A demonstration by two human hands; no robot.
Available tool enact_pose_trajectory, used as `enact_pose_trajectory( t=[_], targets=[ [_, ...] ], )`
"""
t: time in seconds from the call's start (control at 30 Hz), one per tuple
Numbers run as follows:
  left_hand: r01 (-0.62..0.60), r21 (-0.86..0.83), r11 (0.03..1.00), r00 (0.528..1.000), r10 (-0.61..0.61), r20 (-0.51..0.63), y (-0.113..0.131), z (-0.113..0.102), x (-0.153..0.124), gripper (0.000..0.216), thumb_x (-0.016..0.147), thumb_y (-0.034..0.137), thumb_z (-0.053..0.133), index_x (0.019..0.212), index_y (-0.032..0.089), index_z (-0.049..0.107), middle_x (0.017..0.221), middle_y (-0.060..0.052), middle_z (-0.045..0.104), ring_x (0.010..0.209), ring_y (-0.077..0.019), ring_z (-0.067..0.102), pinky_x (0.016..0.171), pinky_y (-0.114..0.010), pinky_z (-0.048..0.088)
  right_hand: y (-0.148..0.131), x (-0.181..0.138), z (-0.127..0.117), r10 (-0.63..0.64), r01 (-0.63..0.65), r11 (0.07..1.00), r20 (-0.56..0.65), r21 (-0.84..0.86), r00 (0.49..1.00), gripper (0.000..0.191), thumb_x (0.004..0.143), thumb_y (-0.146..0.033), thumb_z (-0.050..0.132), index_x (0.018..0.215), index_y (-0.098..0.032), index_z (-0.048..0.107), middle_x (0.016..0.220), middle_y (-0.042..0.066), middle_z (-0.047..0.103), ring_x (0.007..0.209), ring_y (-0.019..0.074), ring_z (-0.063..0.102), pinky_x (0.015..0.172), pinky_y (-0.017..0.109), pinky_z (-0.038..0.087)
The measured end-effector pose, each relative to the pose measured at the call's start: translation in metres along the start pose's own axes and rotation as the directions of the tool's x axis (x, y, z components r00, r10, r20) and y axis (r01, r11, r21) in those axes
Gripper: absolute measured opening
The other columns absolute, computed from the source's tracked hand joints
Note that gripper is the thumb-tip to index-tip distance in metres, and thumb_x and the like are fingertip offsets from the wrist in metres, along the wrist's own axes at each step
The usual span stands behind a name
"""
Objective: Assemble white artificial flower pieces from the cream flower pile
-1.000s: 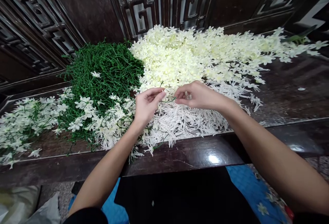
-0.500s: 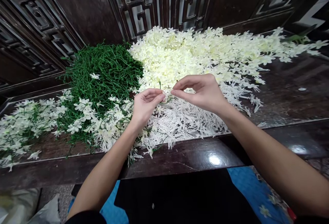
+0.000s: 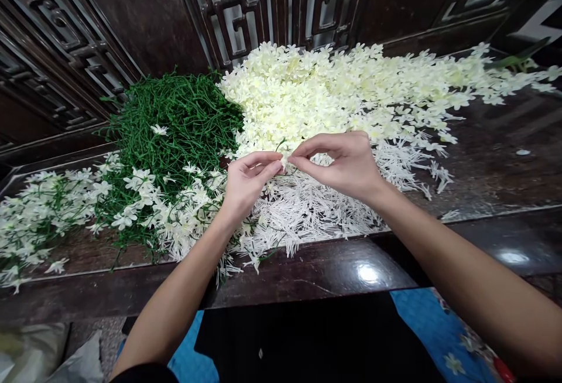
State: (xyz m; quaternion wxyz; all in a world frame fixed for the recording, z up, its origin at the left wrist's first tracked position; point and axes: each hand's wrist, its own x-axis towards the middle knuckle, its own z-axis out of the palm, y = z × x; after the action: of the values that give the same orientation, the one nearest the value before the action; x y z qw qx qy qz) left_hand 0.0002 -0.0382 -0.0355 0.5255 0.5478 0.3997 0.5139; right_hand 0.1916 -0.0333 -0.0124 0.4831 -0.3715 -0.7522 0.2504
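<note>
The fingertips of both hands meet over a small cream-white artificial blossom [image 3: 284,161], pinched between them above the table. The left hand [image 3: 248,181] closes thumb and forefinger on the blossom from the left, its other fingers curled into the palm. The right hand [image 3: 346,163] pinches the same blossom from the right with thumb and forefinger, the remaining fingers arched loosely above. A short green plastic stem [image 3: 281,144] curves up just behind the pinch.

Directly beneath the hands lies a spread of thin white plastic stamen sprigs [image 3: 316,207], reaching to the front edge of the dark glossy wooden table [image 3: 333,266]. Behind them rises a broad heap of loose cream-white fabric petals [image 3: 333,87], running off to the right. To the left sits a tangled mound of green plastic stems [image 3: 175,119], and in front of it, near the left wrist, lie finished white flowers on green stems [image 3: 57,213]. Dark carved wooden panels [image 3: 246,8] stand behind the table.
</note>
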Motion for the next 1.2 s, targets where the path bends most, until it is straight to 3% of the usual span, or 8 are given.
enact_pose_trajectory(
  t=[0.2, 0.57, 0.9, 1.2],
  targets=[
    [-0.018, -0.025, 1.0, 1.0, 0.018, 0.008, 0.0013, 0.0003, 0.0012, 0.011, 0.078, 0.019, 0.08, 0.088, 0.021, 0.078, 0.086, -0.002, 0.077, 0.076, -0.0122, 0.073, 0.079, -0.027, 0.062, 0.0077, -0.0005, 0.0037, -0.093, 0.091, 0.993, 0.025, 0.073, 0.995, 0.006, 0.082, -0.021, 0.072, 0.084, -0.023, 0.078, 0.08, 0.001, 0.079, 0.07, 0.0183, 0.075, 0.064, 0.036, 0.066],
    [-0.034, 0.143, 0.989, 0.999, 0.033, 0.005, 0.0052, 0.0027, -0.0011, 0.009, 0.08, 0.019, 0.075, 0.089, 0.02, 0.077, 0.087, -0.004, 0.077, 0.077, -0.0144, 0.072, 0.079, -0.031, 0.063, 0.0053, -0.0017, 0.0065, -0.138, 0.138, 0.99, -0.015, -0.029, 0.99, 0.017, 0.083, -0.013, 0.066, 0.074, -0.025, 0.075, 0.073, -0.001, 0.076, 0.064, 0.0164, 0.071, 0.06, 0.033, 0.062],
    [-0.108, 0.198, 0.974, 0.994, 0.102, 0.037, 0.0039, 0.0032, -0.0007, 0.009, 0.081, 0.02, 0.074, 0.09, 0.019, 0.077, 0.087, -0.004, 0.078, 0.079, -0.0144, 0.072, 0.078, -0.03, 0.063, 0.0055, -0.0016, 0.0066, -0.119, 0.119, 0.992, 0.006, 0.047, 0.993, 0.018, 0.081, -0.011, 0.065, 0.076, -0.024, 0.076, 0.077, 0.0, 0.079, 0.068, 0.0173, 0.074, 0.063, 0.033, 0.064],
    [-0.11, 0.205, 0.973, 0.994, 0.106, 0.028, 0.0075, 0.0047, -0.0009, 0.01, 0.08, 0.017, 0.073, 0.09, 0.019, 0.076, 0.091, -0.004, 0.079, 0.079, -0.0139, 0.073, 0.078, -0.029, 0.064, 0.005, -0.001, 0.0029, -0.015, 0.009, 0.996, 0.074, 0.086, 0.997, 0.014, 0.081, -0.017, 0.07, 0.079, -0.029, 0.078, 0.081, 0.0, 0.079, 0.074, 0.0195, 0.075, 0.068, 0.037, 0.066]
  ],
)
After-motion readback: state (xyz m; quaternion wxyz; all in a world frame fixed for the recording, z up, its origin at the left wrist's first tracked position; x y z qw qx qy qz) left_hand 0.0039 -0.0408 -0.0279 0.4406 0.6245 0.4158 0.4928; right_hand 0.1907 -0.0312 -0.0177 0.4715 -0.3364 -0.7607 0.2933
